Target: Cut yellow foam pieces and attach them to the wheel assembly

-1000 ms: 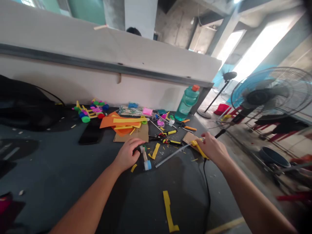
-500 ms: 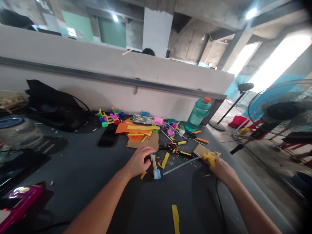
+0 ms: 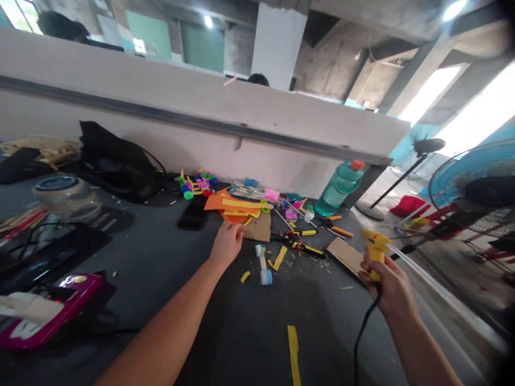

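My right hand (image 3: 384, 276) is wrapped round a yellow hot glue gun (image 3: 376, 247), raised at the right above the table's edge. A long clear glue stick (image 3: 432, 284) sticks out of the gun toward the lower right. My left hand (image 3: 227, 244) has its fingers curled in at the left part of a brown cardboard piece (image 3: 259, 229), just below orange paper (image 3: 216, 201). What those fingers hold, if anything, is hidden. Right of this hand lies a small piece made of a wooden stick (image 3: 263, 261) with bottle caps (image 3: 266, 277) at its ends.
Pliers (image 3: 308, 249), orange-handled cutters (image 3: 338, 225) and yellow strips (image 3: 280, 258) lie mid-table. A second cardboard piece (image 3: 345, 256) is near the right edge. A green bottle (image 3: 340, 187), phone (image 3: 192, 214), jar (image 3: 66, 198) and pink device (image 3: 76, 295) stand around. The gun's cord (image 3: 362, 338) trails down.
My left hand has left the capped stick and moved up-left to the cardboard, its fingers closing. My right hand has lifted the glue gun and turned it, swinging the glue stick to the right.
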A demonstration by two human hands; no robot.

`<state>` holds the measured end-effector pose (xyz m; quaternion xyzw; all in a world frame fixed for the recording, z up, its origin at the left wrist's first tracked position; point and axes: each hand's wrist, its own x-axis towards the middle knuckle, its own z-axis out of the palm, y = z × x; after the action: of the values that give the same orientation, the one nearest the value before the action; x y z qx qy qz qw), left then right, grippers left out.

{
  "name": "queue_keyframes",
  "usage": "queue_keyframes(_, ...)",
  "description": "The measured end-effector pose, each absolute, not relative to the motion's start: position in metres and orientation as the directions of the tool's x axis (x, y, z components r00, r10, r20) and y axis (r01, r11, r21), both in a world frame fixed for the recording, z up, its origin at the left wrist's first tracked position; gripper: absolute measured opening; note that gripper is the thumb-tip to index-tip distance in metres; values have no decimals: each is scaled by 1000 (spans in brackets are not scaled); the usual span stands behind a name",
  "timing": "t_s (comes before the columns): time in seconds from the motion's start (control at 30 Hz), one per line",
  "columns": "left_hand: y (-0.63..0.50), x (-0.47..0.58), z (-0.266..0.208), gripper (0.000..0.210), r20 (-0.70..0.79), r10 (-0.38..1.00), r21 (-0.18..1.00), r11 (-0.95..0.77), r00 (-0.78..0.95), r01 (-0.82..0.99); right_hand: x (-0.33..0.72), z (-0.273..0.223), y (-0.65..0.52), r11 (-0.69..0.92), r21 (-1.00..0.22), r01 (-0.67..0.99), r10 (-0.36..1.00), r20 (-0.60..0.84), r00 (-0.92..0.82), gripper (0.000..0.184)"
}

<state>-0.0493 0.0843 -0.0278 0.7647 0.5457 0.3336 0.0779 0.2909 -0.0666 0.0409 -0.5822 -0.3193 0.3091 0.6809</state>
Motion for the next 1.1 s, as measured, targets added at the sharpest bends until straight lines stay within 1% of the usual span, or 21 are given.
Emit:
queue_keyframes(0.03, 84, -48, -27, 24, 421, 890, 479, -381, 174, 791, 279, 44, -61, 174, -971, -165, 821, 50, 569, 25)
queue_keyframes(0.1, 85, -44, -25, 22, 409, 900, 466, -347, 149, 814, 256, 46, -49, 171, -926, -335, 880, -10, 476, 27)
queue_keyframes(0.17, 88, -39, -23, 19, 396, 910, 443, -306, 123, 843, 233, 43, -38, 115, -893, -436, 936, -50, 348, 29)
queue_keyframes(0.23, 93, -34, -21, 18, 384, 918, 415, -268, 100, 869, 213, 37, -30, 70, -877, -475, 958, -74, 277, 31)
queue_keyframes(0.33, 102, -28, -21, 15, 376, 924, 386, -224, 69, 895, 194, 23, -28, 30, -877, -480, 976, -77, 202, 29)
queue_keyframes(0.4, 107, -26, -22, 10, 380, 923, 377, -219, 66, 900, 190, 14, -32, 17, -884, -467, 980, -77, 182, 28)
queue_keyframes(0.5, 107, -26, -20, 11, 392, 916, 380, -243, 82, 893, 193, 6, -40, 7, -886, -463, 978, -90, 186, 30)
queue_keyframes(0.6, 95, -22, -6, 14, 408, 906, 409, -290, 111, 865, 197, 4, -43, -7, -877, -481, 979, -104, 175, 35)
queue_keyframes(0.63, 87, -19, 2, 14, 425, 896, 428, -325, 130, 843, 198, 4, -43, -13, -874, -485, 980, -107, 166, 36)
queue_keyframes(0.7, 67, -9, 20, 15, 490, 849, 542, -475, 198, 693, 197, 6, -43, -13, -878, -479, 981, -103, 162, 38)
queue_keyframes(0.77, 45, 2, 37, 13, 468, 824, 590, -561, 319, 581, 195, 9, -43, 21, -880, -474, 976, -85, 200, 39)
queue_keyframes(0.8, 36, 8, 43, 12, 445, 815, 600, -579, 372, 552, 194, 11, -43, 46, -876, -480, 969, -77, 234, 40)
queue_keyframes(0.9, 16, 19, 52, 8, 406, 793, 614, -605, 455, 507, 191, 16, -44, 99, -858, -504, 944, -78, 319, 46)
queue_keyframes(1.0, 10, 25, 48, 6, 404, 758, 601, -642, 512, 476, 189, 18, -46, 127, -863, -490, 930, -69, 362, 48)
queue_keyframes(1.1, 8, 27, 42, 6, 415, 710, 576, -689, 568, 440, 189, 15, -47, 133, -884, -449, 922, -56, 384, 47)
